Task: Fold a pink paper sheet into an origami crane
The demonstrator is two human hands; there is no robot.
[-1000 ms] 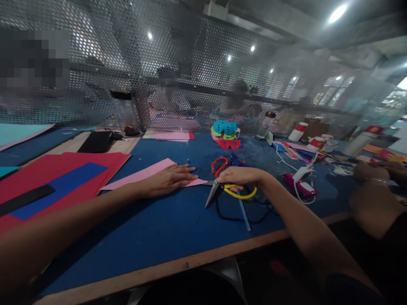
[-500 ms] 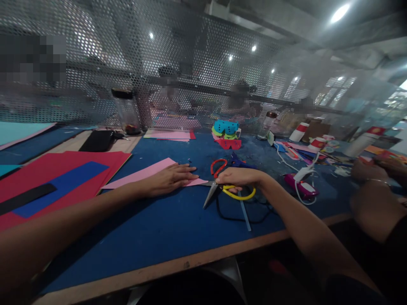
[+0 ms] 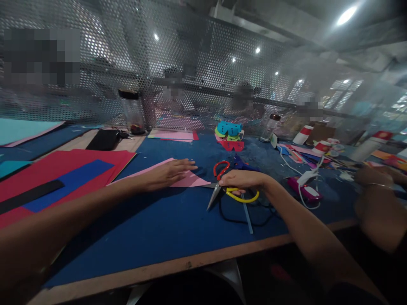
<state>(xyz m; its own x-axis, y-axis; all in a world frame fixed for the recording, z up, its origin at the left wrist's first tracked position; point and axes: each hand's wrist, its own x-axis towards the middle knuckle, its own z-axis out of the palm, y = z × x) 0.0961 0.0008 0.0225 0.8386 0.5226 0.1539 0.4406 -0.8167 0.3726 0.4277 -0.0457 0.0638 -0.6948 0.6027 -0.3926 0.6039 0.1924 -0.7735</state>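
My left hand (image 3: 168,171) lies on a pink paper sheet (image 3: 190,181) on the blue table top (image 3: 165,224), fingers stretched out and pointing right. My right hand (image 3: 243,179) is curled over a pair of scissors (image 3: 219,190) with one red and one yellow handle loop. Its fingers close round the yellow loop, and the blades point toward me, resting on the table just right of the pink sheet's corner. The two hands are about a hand's width apart.
Red sheets (image 3: 79,169) with a blue and a black strip lie at left. A black cable (image 3: 238,218) loops under the scissors. Behind them are foam cut-outs (image 3: 230,135), a jar (image 3: 132,111), a perforated screen (image 3: 190,76) and a purple tool (image 3: 305,190). Another person's arm (image 3: 378,207) is at right.
My left hand has shifted slightly on the pink sheet, fingers a little more raised. My right hand stays on the scissors. The view has drifted a bit.
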